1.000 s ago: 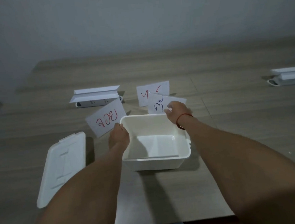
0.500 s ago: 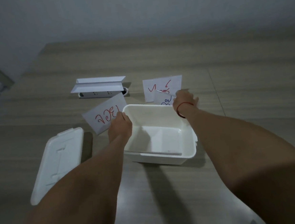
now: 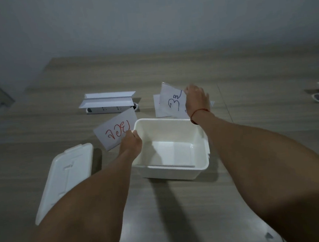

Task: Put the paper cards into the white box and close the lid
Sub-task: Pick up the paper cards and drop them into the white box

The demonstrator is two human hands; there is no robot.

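— What have your hands got hold of?

— My left hand (image 3: 130, 142) is pinched on the near right corner of the red-lettered card (image 3: 116, 132), with my fingertips just at the left rim of the white box (image 3: 173, 169). The card tilts up toward eleven o'clock of the box, outside it. My right hand (image 3: 196, 100) grips the right edge of the blue-lettered card (image 3: 172, 102) and holds it lifted off the wooden table (image 3: 248, 98), beyond the box's far rim at about one o'clock.

— Is there anything under that blue one?

— Another card (image 3: 158, 109) lies flat on the table behind it, mostly covered; only its left strip shows, so I cannot read it.

— And the box itself?

— It sits open in the middle of the table between my forearms, with nothing but its bare white floor showing inside. Its lid (image 3: 64, 178) lies flat on the table at about nine o'clock of the box, apart from it, beside my left forearm.

— What else is on the table?

— A white power strip (image 3: 108, 105) with a folded white piece on top, at about eleven o'clock, just beyond the red-lettered card. There's a red string (image 3: 199, 113) around my right wrist.
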